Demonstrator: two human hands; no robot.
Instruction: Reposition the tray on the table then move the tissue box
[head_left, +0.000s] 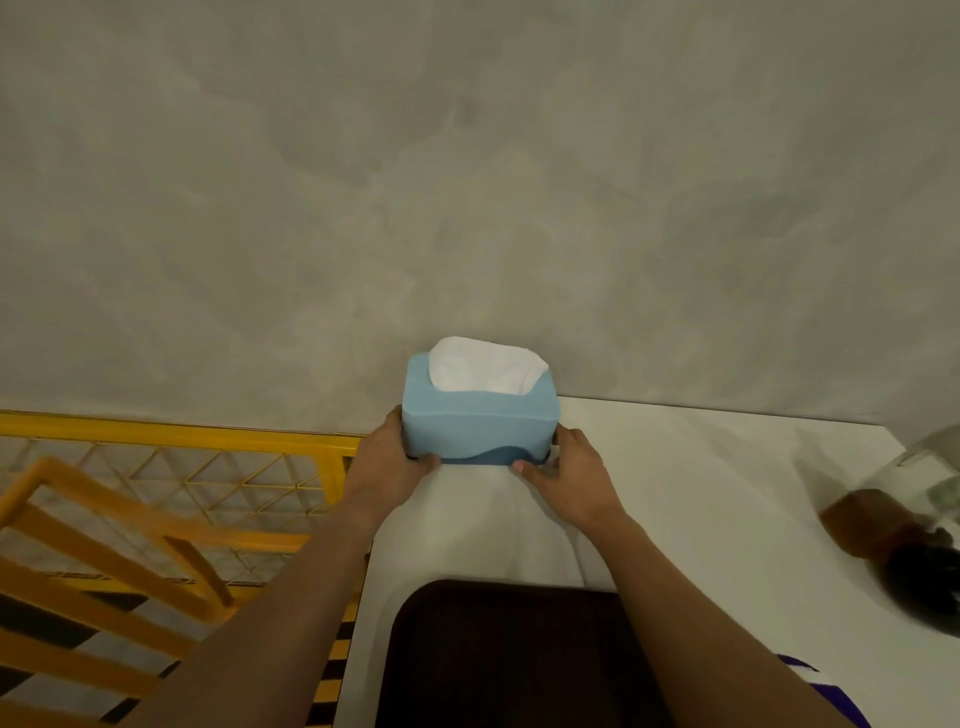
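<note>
The tissue box (480, 418) is being gripped from both ends: the left hand (387, 457) is being pressed against its left end with the thumb hooked along the front lower edge, and the right hand (566, 475) is being wrapped round the right end in the same way. The blue box is being held at the far left corner of the white tabletop (701, 499), right by the grey wall (467, 182), with a white tissue (485, 369) standing out of the top. For a clean move the squeeze is best kept even on both ends and low on the darker base, so the box is carried level and the tissue is left undisturbed. The dark tray (514, 654) is lying near the front edge, between the forearms. To the left the tabletop is ending at once, with a yellow railing (171, 436) beyond, so no room is being offered there. Open white surface is being offered to the right, until a blurred brown object (872, 525) is reached at the far right edge.
</note>
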